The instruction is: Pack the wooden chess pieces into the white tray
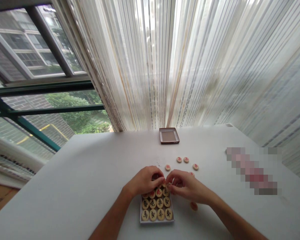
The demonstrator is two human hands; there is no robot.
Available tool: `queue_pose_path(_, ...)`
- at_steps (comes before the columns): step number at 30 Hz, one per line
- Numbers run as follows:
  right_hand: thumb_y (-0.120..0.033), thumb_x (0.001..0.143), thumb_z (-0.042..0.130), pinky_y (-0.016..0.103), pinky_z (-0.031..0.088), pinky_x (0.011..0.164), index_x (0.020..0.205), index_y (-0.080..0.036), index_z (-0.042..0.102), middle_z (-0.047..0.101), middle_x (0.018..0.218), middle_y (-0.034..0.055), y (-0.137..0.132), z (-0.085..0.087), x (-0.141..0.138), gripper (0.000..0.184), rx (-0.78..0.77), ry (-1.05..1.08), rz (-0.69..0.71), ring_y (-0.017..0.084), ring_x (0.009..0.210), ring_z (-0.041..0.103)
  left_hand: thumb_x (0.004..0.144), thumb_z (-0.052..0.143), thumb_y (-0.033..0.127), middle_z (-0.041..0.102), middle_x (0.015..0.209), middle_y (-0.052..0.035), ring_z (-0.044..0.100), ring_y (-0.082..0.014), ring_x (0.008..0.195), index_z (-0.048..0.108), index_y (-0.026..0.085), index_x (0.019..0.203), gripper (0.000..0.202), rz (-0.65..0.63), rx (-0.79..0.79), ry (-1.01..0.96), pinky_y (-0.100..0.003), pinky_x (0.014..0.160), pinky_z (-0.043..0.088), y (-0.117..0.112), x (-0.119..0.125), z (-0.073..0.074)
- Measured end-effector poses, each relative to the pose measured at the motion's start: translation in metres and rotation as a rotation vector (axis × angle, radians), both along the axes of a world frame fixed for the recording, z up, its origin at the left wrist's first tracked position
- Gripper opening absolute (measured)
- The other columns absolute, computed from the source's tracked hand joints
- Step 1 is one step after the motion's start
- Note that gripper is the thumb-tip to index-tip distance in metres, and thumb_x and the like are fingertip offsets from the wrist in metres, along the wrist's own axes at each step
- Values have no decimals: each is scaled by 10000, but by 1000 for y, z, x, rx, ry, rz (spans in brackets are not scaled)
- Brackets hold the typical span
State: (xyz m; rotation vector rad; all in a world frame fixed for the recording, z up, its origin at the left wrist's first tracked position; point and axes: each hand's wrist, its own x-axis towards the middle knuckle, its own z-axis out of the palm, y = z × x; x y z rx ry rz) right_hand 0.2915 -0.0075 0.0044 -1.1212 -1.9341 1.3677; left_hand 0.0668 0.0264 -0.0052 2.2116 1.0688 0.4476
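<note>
A shallow white box (pixel 157 222) stands on the table, holding rows of round wooden Chinese chess pieces. Black-marked pieces (pixel 153 214) fill the near rows, and red-marked ones such as this piece (pixel 158 192) lie farther up. My left hand (pixel 146 180) is over the far left part of the box, thumb and fingers pinched at a small red-marked Chinese chess piece (pixel 164 182). From the other side, my right hand (pixel 186 186) closes its thumb and index finger at the same spot. The hands partly hide the far row and the fingertips' exact contact.
Loose red-marked pieces lie beyond the hands, among them one piece (pixel 167 167) and another (pixel 195 167). One more piece (pixel 194 206) sits below my right wrist. A brown-rimmed box lid (pixel 169 143) rests near the white table's (pixel 90 173) far edge. A blurred-out object lies at right.
</note>
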Motion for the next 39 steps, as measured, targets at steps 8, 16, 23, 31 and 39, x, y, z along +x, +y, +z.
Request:
queue_pose_path(8,-276,853,649,219,504,602,928,-184,710,715,768,24,-3,-4,-1,134,-62,-1,20,165,718,687,915,569,323,721,877,-31,631,-149,762,717,176,986,220,-7,-128,-47,-229,699,487,2,-7,4)
queue_pose_path(16,-331,812,714,218,433,574,827,-182,686,671,724,3,-6,-18,-8,153,21,-32,-56,140,660,588,758,746,357,686,1026,-45,636,-195,913,685,201,1077,360,-81,-174,-32,-273,831,509,1,-15,7)
queue_pose_path(23,-263,800,700,211,381,537,788,-181,671,635,694,-10,-6,-26,-13,88,72,-68,-90,120,615,526,732,762,405,651,1012,-49,600,-208,913,655,204,1079,415,-60,-93,14,-295,825,496,-5,-8,4)
queue_pose_path(31,-270,873,616,245,449,585,836,-195,678,652,704,8,4,-9,0,104,217,-99,-186,148,641,574,735,756,381,643,1011,-38,589,-209,918,646,219,1079,396,-48,-101,23,-294,825,485,-7,-7,7)
queue_pose_path(39,-385,941,538,301,487,668,908,-218,662,695,772,23,40,0,49,211,473,-232,-526,179,684,631,738,751,402,648,973,-36,587,-207,880,657,212,1008,344,4,-48,57,-289,788,483,-8,0,4)
